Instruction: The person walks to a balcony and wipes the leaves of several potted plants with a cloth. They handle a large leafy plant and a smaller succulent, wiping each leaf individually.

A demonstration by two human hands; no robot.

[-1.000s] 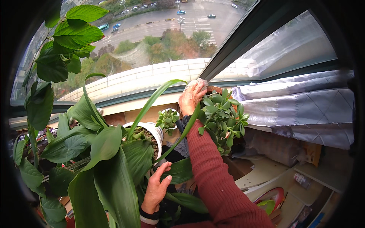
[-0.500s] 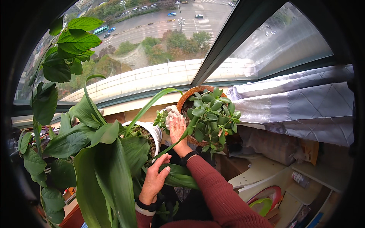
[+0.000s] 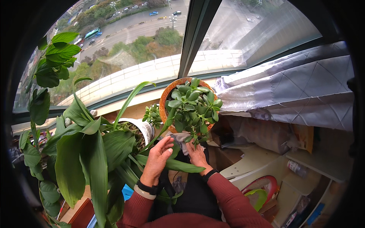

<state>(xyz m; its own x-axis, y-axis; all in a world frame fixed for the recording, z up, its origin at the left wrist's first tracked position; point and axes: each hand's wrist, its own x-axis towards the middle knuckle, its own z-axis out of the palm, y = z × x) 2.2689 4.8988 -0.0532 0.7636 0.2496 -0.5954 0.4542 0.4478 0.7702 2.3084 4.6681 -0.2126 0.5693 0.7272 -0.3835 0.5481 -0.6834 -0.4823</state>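
Observation:
A grey cloth [image 3: 179, 137] is in my right hand [image 3: 198, 156], just below the orange patterned pot [image 3: 163, 99]. Leaves of the thick-leaved succulent [image 3: 190, 104] in that pot hang over the fingertips. My left hand [image 3: 155, 161] is raised beside the cloth, palm turned inward, its fingers stretched and the thumb apart, holding nothing. Near its fingers is a white pot [image 3: 146, 131] with a large broad-leaved plant [image 3: 93, 163]. One long leaf from it passes between my hands toward the right wrist. A small succulent [image 3: 153, 115] sits between the two pots.
Window glass with a dark frame [image 3: 192, 38] runs behind the plants. A pale quilted curtain [image 3: 281, 91] drapes at the right, above open shelves [image 3: 315, 167] with a red-rimmed basin [image 3: 268, 186]. A climbing plant [image 3: 40, 106] hangs at the far left.
My right hand has drawn the cloth back from the sill between the pots to the near side of the orange pot. The left hand has risen slightly. The whole view has shifted.

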